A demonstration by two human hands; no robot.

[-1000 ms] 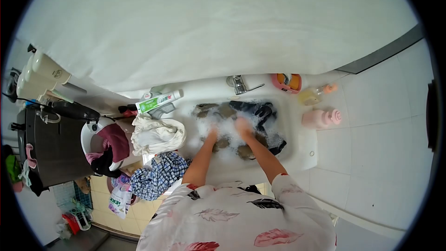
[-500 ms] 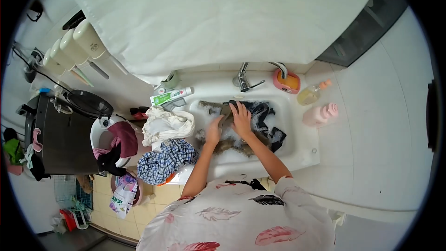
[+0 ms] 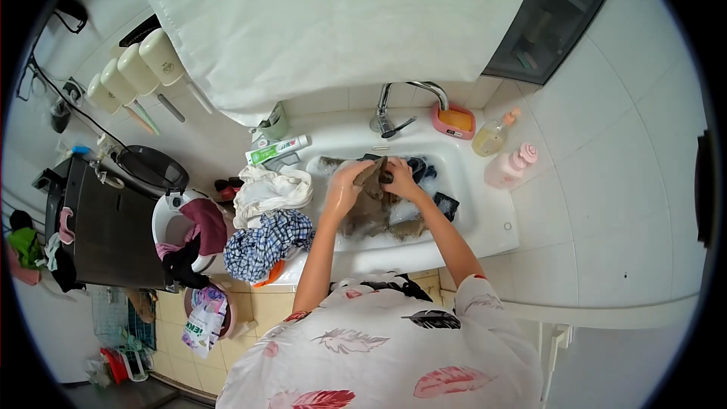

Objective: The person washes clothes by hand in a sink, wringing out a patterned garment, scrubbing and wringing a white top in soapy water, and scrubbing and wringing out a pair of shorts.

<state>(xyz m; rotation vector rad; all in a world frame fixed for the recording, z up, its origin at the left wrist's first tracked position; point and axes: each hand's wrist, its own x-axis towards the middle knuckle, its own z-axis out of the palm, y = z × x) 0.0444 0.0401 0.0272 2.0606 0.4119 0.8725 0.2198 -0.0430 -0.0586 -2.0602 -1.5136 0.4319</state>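
Over the white sink (image 3: 496, 231), my left hand (image 3: 345, 188) is closed on the left side of a wet olive-brown garment (image 3: 367, 210). My right hand (image 3: 402, 180) grips the same cloth from the right, fingers curled around a raised fold between both hands. The lower part of the garment lies in soapy water. Beside and behind it, a dark garment (image 3: 446, 204) sits partly under suds. What kind of garment each one is, I cannot tell.
A chrome faucet (image 3: 384, 123) rises behind the basin. Orange soap in a pink dish (image 3: 452, 133), a pump bottle (image 3: 492, 136) and a pink bottle (image 3: 513, 166) stand right. Left are a toothpaste tube (image 3: 274, 151), white cloth (image 3: 271, 195), checked cloth (image 3: 266, 245) and a laundry bucket (image 3: 163, 216).
My hands have lifted a fold of the olive-brown garment and closed around it. My right hand went from lying flat on the cloth to gripping it. The camera view has shifted slightly.
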